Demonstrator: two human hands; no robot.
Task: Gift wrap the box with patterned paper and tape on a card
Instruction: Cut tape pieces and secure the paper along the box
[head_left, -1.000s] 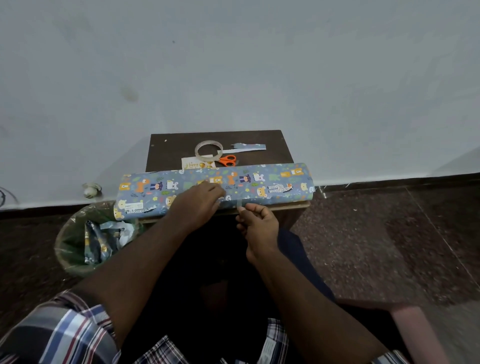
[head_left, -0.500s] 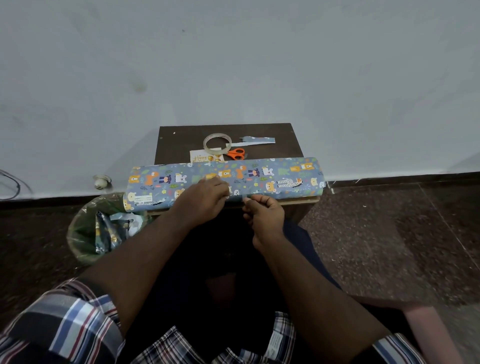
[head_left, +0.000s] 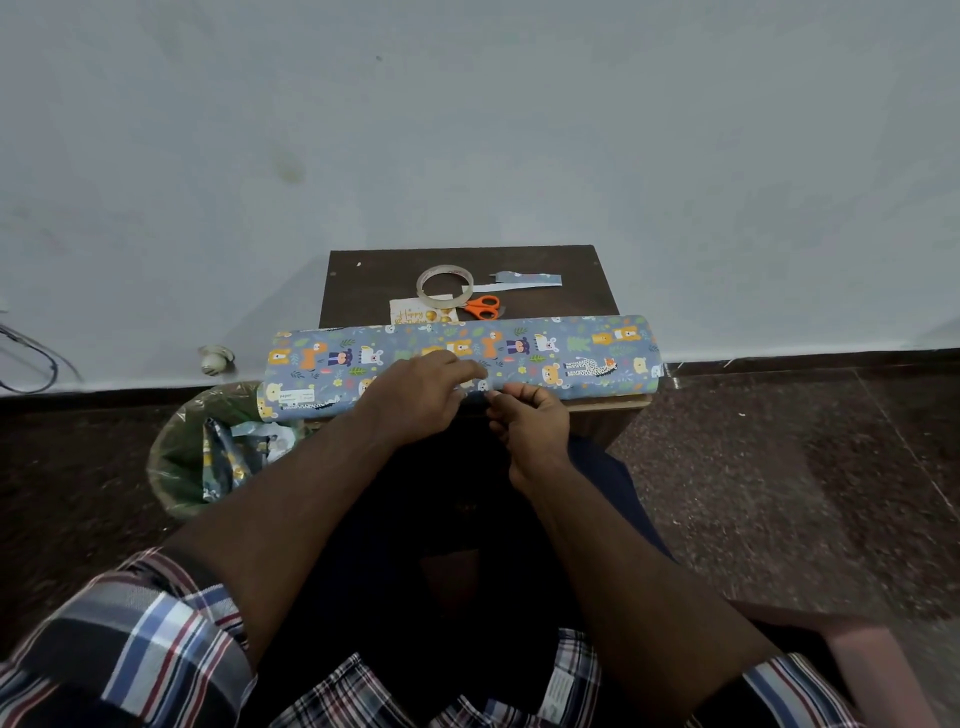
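Observation:
A long roll of blue patterned paper with cartoon animals lies across the near edge of a small dark table. My left hand rests on top of the paper near its middle, fingers pressing down. Right beside it, my right hand pinches the paper's near edge between thumb and fingertips. A tan edge shows under the paper at the right; I cannot tell whether it is the box. Behind the paper lie a small card, a clear tape roll and orange-handled scissors.
A cut strip of the same paper lies at the table's back, close to the wall. A bin lined with green plastic and holding paper scraps stands on the floor at the left. The floor is dark stone.
My right hand has moved up from just below the paper to its near edge. My left hand has stayed on the paper.

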